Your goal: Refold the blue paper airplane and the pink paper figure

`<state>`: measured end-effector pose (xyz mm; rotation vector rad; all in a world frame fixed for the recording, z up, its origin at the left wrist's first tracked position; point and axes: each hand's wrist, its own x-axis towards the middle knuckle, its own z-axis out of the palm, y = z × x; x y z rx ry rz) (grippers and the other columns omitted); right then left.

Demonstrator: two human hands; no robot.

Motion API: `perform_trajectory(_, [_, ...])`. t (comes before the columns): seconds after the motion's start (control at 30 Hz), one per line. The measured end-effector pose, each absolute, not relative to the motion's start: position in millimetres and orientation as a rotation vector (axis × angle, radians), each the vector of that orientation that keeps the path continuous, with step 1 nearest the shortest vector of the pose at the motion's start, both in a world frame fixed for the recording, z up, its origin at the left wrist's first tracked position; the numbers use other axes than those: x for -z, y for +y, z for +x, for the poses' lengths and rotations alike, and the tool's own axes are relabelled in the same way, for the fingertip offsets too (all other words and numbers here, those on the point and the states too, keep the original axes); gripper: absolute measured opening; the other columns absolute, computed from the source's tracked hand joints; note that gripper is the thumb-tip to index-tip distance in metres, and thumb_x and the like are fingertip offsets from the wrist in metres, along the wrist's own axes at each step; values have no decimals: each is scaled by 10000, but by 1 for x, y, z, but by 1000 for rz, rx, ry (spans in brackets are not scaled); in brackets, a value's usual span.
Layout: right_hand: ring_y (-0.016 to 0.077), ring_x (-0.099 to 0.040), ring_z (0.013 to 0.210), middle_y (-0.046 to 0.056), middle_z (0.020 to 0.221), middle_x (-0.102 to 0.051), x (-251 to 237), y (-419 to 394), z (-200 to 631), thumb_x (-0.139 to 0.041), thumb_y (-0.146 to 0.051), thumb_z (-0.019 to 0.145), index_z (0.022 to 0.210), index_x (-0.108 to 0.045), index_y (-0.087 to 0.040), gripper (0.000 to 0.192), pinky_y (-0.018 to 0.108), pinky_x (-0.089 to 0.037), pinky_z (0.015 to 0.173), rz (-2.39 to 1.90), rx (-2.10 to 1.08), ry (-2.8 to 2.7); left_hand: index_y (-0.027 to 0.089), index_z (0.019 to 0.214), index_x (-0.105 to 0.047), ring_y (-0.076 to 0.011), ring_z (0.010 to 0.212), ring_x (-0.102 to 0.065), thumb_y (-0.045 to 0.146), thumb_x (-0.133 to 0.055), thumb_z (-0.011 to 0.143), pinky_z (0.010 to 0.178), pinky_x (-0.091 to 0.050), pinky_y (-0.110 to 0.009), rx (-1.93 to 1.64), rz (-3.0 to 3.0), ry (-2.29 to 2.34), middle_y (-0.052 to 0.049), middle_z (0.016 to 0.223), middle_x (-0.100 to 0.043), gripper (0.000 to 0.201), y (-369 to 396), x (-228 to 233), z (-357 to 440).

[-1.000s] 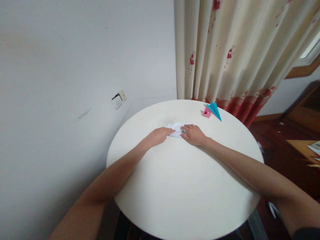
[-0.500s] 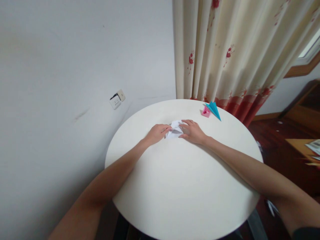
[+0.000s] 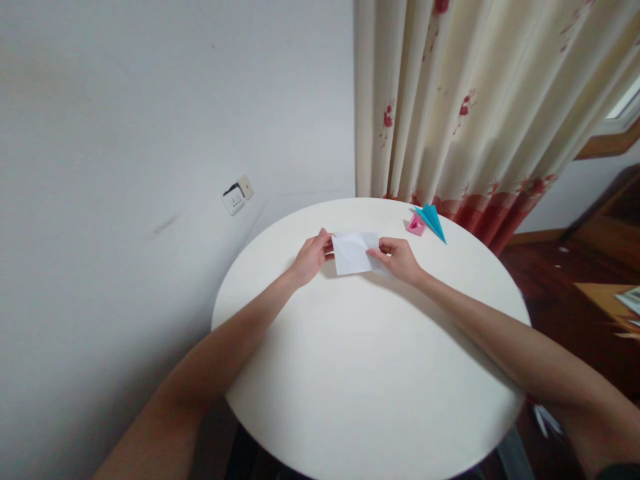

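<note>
A white sheet of folded paper (image 3: 351,255) is raised slightly off the white round table (image 3: 370,373), its flat side facing me. My right hand (image 3: 399,259) pinches its right side, thumb on the front and fingers behind. At the left edge, my left hand (image 3: 311,259) has its fingers curled around the border of the sheet near the upper corner. The left fingertips are partly hidden by the paper. A thin shadow falls on the tabletop below it.
Beyond my right hand, a pink folded-paper piece (image 3: 416,225) touches a blue paper plane (image 3: 431,220) near the table's far edge. A wall with a socket (image 3: 233,199) stands at the left. Behind the table hangs a floral curtain (image 3: 450,133).
The white paper, earlier lying on the table with folded flaps standing up, now shows as a flat rectangle lifted between my hands. My hands have moved slightly apart. The view has shifted a little.
</note>
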<state>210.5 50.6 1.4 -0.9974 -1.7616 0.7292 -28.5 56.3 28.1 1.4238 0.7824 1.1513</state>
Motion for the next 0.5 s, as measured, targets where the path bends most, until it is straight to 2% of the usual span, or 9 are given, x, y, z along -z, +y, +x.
perform_trajectory(0.17, [129,-521,549,-3,632,-620,-9,50,210,-735,-484,704,740,-650,-153,344,222,-355,480,-1074,-996,-1611,113,998,-694,-239,950,-696,487,-821,704,868,-542,-356,-1103,1384,859,-121,1017,-742,493,53,-25,-25])
perform_trajectory(0.27, [132,-538,536,10,638,-651,-7,53,213,-751,-459,702,785,-685,-136,340,222,-366,470,-1110,-1046,-1625,111,1018,-698,-226,919,-706,383,-854,674,882,-553,-375,-1073,1329,951,-118,1007,-751,465,54,-18,-23])
perform_trajectory(0.37, [144,-566,542,23,672,-686,2,59,216,-742,-424,740,936,-713,-122,361,230,-393,477,-1181,-1009,-1673,115,947,-702,-215,882,-714,302,-847,686,883,-567,-383,-1007,1284,1063,-111,975,-756,352,58,-7,-23])
perform_trajectory(0.43, [166,-616,611,39,740,-716,9,62,217,-722,-361,783,1052,-699,-124,359,247,-450,546,-1269,-853,-1780,117,890,-699,-207,846,-716,245,-835,693,869,-578,-381,-972,1259,1149,-101,931,-757,271,59,1,-23])
perform_trajectory(0.5, [206,-671,794,87,920,-744,14,62,217,-668,-306,845,1133,-678,-134,335,288,-503,717,-1376,-576,-1921,115,847,-691,-195,808,-714,184,-821,695,855,-587,-375,-966,1235,1218,-90,883,-753,212,61,8,-22])
